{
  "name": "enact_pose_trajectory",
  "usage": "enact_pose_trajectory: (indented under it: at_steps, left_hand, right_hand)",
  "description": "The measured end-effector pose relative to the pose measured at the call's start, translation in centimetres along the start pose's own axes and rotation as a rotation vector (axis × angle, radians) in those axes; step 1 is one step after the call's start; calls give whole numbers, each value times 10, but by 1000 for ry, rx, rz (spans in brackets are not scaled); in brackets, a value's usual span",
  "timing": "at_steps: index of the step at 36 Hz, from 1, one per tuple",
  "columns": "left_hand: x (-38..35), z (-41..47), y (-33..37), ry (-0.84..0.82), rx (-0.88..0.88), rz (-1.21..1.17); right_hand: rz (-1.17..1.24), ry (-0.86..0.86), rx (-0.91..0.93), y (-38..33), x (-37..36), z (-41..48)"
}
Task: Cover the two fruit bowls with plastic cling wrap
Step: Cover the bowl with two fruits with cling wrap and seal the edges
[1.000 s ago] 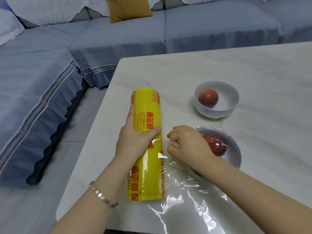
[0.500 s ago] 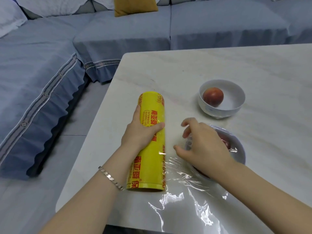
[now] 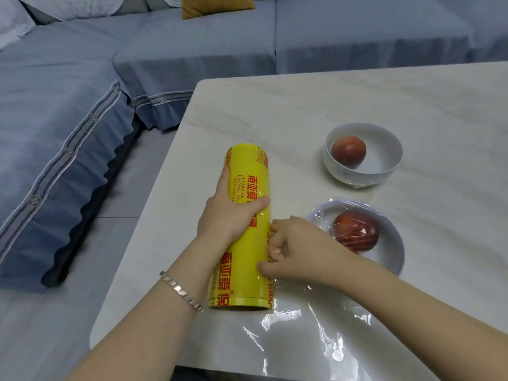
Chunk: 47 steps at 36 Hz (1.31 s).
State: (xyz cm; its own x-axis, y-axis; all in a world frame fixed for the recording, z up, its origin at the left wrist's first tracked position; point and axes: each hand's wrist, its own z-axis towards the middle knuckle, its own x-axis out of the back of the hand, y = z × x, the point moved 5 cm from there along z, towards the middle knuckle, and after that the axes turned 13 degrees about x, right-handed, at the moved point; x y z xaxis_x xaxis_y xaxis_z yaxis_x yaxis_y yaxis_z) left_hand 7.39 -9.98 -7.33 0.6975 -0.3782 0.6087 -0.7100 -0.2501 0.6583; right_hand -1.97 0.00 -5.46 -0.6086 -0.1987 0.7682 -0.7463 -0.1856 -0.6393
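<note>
A yellow cling wrap roll (image 3: pixel 247 185) lies on the pale table (image 3: pixel 316 105). My left hand (image 3: pixel 228 215) grips it round the middle. My right hand (image 3: pixel 297 251) rests against the roll's right side, thumb and fingertips touching the film at its edge. A loose sheet of clear film (image 3: pixel 308 334) runs from the roll across the table's near edge. The near white bowl (image 3: pixel 390 257) holds a red apple (image 3: pixel 357 232) under clear film. The far white bowl (image 3: pixel 384 160) holds a red apple (image 3: pixel 349 151) and is uncovered.
A blue sofa (image 3: pixel 137 64) wraps round the table's left and far sides, with a mustard cushion (image 3: pixel 214 5) on it. The table's left edge drops to a grey floor (image 3: pixel 115 215). Bare tabletop lies to the right of the bowls.
My right hand has moved left from over the near bowl to the roll's side, uncovering the wrapped apple. My left hand keeps its grip on the roll.
</note>
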Motion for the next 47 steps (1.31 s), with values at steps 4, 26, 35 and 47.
enact_pose_trajectory:
  at_steps: [4, 26, 35, 47]
  left_hand:
    - [-2, 1, 0, 23, 8, 45]
    - [5, 3, -4, -28, 15, -104]
    - [5, 5, -7, -34, -6, -151]
    - [4, 1, -5, -64, 11, -183]
  right_hand:
    - [-30, 76, 31, 4, -5, 2]
    - [-213, 176, 489, -6, 4, -38]
    - [-338, 89, 585, -27, -3, -53]
    - [-377, 147, 185, -19, 32, -42]
